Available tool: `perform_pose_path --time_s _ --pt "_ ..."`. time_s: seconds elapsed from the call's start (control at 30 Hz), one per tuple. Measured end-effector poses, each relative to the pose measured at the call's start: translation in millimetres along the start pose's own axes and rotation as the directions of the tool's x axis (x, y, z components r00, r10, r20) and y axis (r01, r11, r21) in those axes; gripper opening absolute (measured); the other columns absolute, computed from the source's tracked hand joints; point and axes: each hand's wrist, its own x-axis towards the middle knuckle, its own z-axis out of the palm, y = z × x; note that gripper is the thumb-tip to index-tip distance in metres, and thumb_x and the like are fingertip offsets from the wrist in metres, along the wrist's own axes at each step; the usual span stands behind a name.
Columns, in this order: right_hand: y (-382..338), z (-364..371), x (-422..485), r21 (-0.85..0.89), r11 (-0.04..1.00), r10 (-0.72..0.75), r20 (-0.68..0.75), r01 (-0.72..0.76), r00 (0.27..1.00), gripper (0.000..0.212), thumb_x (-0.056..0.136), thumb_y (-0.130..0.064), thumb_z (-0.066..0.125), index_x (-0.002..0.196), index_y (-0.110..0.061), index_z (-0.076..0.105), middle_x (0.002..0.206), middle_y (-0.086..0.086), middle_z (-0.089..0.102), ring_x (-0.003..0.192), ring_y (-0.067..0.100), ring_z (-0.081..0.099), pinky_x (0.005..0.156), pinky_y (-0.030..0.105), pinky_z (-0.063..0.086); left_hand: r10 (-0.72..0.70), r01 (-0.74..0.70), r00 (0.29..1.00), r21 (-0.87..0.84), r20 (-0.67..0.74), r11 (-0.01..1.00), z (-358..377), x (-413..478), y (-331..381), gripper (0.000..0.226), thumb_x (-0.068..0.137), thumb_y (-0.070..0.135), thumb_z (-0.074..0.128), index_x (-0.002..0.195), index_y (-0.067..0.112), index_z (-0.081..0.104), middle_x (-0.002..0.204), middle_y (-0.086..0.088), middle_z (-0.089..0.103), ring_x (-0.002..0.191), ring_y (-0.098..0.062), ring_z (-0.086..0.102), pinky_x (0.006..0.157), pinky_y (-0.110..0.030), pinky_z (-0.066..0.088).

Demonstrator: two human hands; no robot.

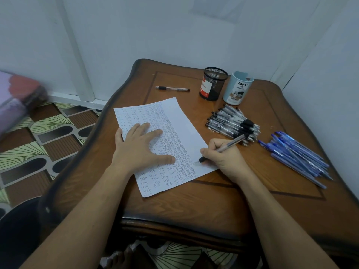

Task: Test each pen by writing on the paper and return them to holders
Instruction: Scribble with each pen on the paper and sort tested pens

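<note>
A white sheet of paper point(180, 121) covered with columns of small handwritten words lies on the wooden table point(194, 202). My left hand point(139, 148) presses flat on the sheet, fingers spread. My right hand point(223, 156) grips a clear pen with a black grip point(231, 143), its tip touching the paper's right edge near the bottom. A black mesh holder point(213, 83) and a light blue holder point(237, 88) stand at the back of the table. A pile of black pens point(233, 124) and a pile of blue pens point(297, 154) lie to the right.
A single black pen point(172, 88) lies alone at the back, left of the mesh holder. White walls close in behind and to the right of the table. Patterned floor tiles point(38, 136) and a blurred coloured bundle point(17, 98) are to the left.
</note>
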Motion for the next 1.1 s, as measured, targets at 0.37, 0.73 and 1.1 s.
perform_pose_path --time_s 0.37,0.73,1.1 --pt "-8.7 -0.7 6.4 0.037 0.999 0.033 0.012 -0.033 0.999 0.033 0.107 -0.031 0.044 0.139 -0.034 0.042 0.044 0.0 0.045 0.041 0.011 0.043 0.063 0.021 0.046 -0.002 0.002 1.0 0.005 0.003 1.0 -0.2 0.3 0.6 0.105 0.054 0.099 0.041 0.147 0.051 0.029 0.165 0.011 0.01 0.152 -0.014 0.0 0.119 -0.056 -0.012" --pt "-6.7 -0.3 9.3 0.193 0.98 0.058 -0.096 -0.038 0.994 0.036 0.068 0.002 0.055 0.096 -0.01 0.074 0.036 0.001 0.035 0.03 0.012 0.027 0.037 0.02 0.027 0.0 0.0 1.0 -0.01 -0.005 1.0 -0.4 -0.6 1.4 0.101 0.057 0.097 0.046 0.146 0.051 0.032 0.165 0.011 0.011 0.152 -0.014 0.0 0.119 -0.055 -0.012" --pt "-1.3 -1.3 3.6 0.216 0.976 -0.051 0.056 0.038 0.997 0.034 0.085 -0.039 0.062 0.086 -0.006 0.07 0.071 0.011 0.071 0.047 0.014 0.056 0.04 0.021 0.035 -0.007 0.007 1.0 0.001 -0.004 1.0 0.1 0.5 1.6 0.101 0.057 0.097 0.045 0.146 0.051 0.031 0.165 0.012 0.01 0.152 -0.014 0.0 0.118 -0.056 -0.013"
